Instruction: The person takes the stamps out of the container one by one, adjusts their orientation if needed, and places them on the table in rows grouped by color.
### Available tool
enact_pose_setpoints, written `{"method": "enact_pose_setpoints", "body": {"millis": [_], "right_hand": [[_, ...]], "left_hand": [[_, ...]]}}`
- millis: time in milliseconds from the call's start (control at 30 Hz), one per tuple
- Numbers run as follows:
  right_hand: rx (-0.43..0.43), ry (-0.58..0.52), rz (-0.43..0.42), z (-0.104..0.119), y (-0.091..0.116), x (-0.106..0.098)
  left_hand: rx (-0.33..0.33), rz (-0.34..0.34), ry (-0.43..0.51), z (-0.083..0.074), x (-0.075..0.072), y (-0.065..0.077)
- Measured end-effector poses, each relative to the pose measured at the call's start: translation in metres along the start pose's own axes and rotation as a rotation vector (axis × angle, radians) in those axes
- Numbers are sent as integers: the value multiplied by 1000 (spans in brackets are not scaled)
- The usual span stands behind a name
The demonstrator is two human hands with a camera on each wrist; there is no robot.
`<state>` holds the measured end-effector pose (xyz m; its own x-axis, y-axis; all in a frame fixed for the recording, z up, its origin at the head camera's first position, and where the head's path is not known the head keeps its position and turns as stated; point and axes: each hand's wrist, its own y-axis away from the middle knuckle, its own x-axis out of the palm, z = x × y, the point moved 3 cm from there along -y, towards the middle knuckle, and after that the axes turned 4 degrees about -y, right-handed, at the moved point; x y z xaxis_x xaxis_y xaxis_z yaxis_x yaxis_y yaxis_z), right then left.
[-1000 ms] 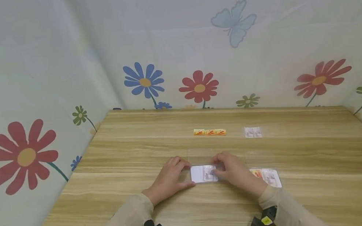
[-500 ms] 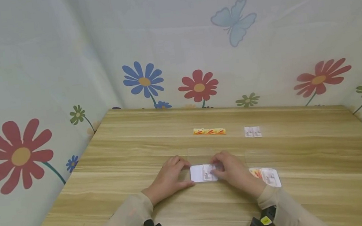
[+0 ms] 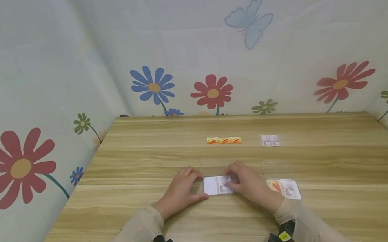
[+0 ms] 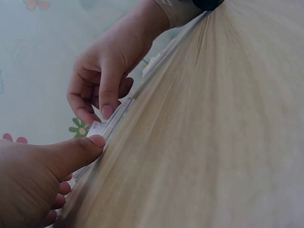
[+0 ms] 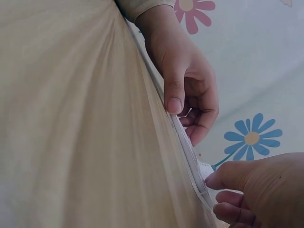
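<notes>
A small flat case with a white inside (image 3: 210, 185) lies on the table, its clear lid (image 3: 214, 166) folded back away from me. My left hand (image 3: 181, 189) holds the case's left side between thumb and fingers, the thumb (image 4: 88, 149) at the near corner. A small pale printed card (image 3: 222, 184) sits in the case's right half. My right hand (image 3: 250, 184) pinches this card at its right side, the thumb on its face. In the right wrist view, a raised white edge of the card (image 5: 205, 169) shows beside the right thumb.
Beyond the hands lie a row of yellow-red printed cards (image 3: 224, 140) and a pair of pale printed cards (image 3: 270, 140). Right of my right hand, a second open case (image 3: 290, 188) holds a yellow-red card and a pale one. A patterned curtain (image 3: 171, 40) stands behind the table.
The pale card appears to sit slightly flatter in the case's right half. Both hands stay almost where they were; the head view has shifted slightly.
</notes>
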<state>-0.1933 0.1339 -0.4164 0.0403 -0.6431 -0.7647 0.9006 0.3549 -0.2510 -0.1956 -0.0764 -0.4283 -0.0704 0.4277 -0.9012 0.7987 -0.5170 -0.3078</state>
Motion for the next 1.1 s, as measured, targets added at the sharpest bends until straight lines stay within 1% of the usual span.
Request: {"method": "enact_pose_setpoints", "body": {"millis": [267, 500, 767, 967, 1100], "right_hand": [[-18, -2, -12, 1, 1, 2], [-45, -49, -19, -1, 1, 4], [-32, -77, -32, -3, 0, 7], [-4, -81, -18, 0, -1, 5], [19, -103, -13, 0, -1, 4]], "left_hand": [[-4, -2, -2, -1, 0, -1], [-3, -5, 1, 0, 2, 0], [-15, 2, 13, 1, 3, 0], [-30, 17, 28, 1, 2, 0], [-30, 16, 33, 0, 1, 0]]}}
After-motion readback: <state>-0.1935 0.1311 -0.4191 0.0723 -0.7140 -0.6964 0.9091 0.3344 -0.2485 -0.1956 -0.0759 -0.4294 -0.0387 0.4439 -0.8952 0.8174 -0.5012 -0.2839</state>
